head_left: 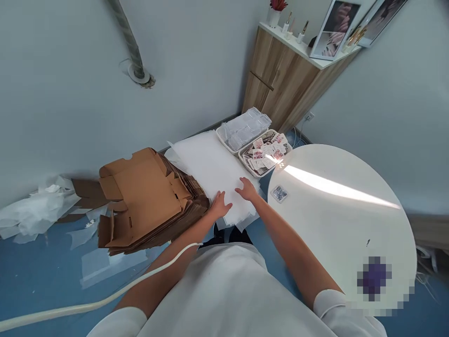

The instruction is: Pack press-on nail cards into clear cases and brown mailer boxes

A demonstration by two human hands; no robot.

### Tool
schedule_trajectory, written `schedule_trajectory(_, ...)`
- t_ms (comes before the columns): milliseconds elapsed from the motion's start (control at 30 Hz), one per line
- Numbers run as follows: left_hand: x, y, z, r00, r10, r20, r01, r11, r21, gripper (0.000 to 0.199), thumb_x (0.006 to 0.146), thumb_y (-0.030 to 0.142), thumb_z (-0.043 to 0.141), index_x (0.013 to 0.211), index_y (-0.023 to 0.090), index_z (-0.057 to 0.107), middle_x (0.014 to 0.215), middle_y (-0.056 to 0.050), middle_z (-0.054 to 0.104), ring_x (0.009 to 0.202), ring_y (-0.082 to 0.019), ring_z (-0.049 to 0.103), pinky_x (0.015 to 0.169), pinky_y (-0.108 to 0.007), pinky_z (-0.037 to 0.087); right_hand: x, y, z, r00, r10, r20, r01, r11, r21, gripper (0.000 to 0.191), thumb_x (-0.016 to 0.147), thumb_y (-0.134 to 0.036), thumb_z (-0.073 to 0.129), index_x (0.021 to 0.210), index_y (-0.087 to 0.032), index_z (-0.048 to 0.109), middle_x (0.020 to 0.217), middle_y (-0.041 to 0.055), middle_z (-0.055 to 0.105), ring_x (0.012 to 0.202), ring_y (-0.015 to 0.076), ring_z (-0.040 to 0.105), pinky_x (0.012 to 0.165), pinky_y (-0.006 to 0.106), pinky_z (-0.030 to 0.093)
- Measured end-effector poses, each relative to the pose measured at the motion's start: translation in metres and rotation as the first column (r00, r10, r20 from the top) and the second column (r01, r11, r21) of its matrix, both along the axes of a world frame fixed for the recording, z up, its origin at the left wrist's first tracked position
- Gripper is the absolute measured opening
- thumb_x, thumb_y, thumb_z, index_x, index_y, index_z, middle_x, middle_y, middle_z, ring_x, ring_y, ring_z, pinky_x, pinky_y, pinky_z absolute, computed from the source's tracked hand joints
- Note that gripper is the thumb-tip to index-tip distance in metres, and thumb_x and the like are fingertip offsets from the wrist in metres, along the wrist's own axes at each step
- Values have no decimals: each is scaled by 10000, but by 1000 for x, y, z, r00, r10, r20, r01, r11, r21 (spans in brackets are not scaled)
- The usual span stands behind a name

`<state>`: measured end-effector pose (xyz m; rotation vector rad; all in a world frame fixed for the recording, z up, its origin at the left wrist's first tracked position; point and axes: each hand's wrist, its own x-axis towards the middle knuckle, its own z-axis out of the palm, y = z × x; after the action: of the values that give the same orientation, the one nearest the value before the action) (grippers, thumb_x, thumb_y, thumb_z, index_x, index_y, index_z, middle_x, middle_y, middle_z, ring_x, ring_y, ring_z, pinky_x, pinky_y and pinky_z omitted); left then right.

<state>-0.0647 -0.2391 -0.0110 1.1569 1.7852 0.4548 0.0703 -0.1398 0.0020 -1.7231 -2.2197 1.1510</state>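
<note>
White sheets (pixel 210 157) lay stacked before us; we had our left hand (pixel 219 206) and right hand (pixel 247 190) spread over them.

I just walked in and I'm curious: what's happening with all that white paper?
A person is reaching both open hands to a stack of white sheets. The left hand and right hand are at its near part; I can't tell how firmly they touch it. Brown cardboard is piled on the left. Beyond the sheets are printed cards and clear plastic pieces in two baskets.
</note>
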Motion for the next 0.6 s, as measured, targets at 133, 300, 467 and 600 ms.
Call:
schedule_trajectory(133,4,1,-2,990,119,74,-114,992,-62,681,674,370,602,1262,155,333,1443,-154,114,1324,-245,110,1057,-376,164,-1,15,-13,996,-24,91,27,999,-32,614,710,-283,574,1260,-115,358,1352,146,340,1279,241,263,1010,378,263)
schedule_trajectory(300,4,8,-1,963,232,139,-214,968,-133,644,712,434,546,1262,171,337,1447,-134,117,1320,-241,140,1047,-370,192,-8,28,-26,990,6,138,-10,1000,28,543,705,-244,579,1210,-136,411,1229,136,463,1141,243,431,904,355,361)
schedule_trajectory(467,6,13,1,949,288,127,-270,952,-142,586,695,437,572,1199,183,419,1420,-128,226,1311,-261,173,1028,-403,227,-14,27,-25,983,69,170,-81,994,66,210,793,-201,455,971,-198,566,931,58,597,834,180,547,714,294,396)
schedule_trajectory(600,16,28,2,889,380,257,-380,923,-50,472,726,408,548,1133,176,490,1288,-127,442,1183,-245,408,959,-382,332,-16,14,-17,982,97,161,-132,966,223,201,840,-234,407,873,-217,604,878,60,594,836,184,522,741,302,352)
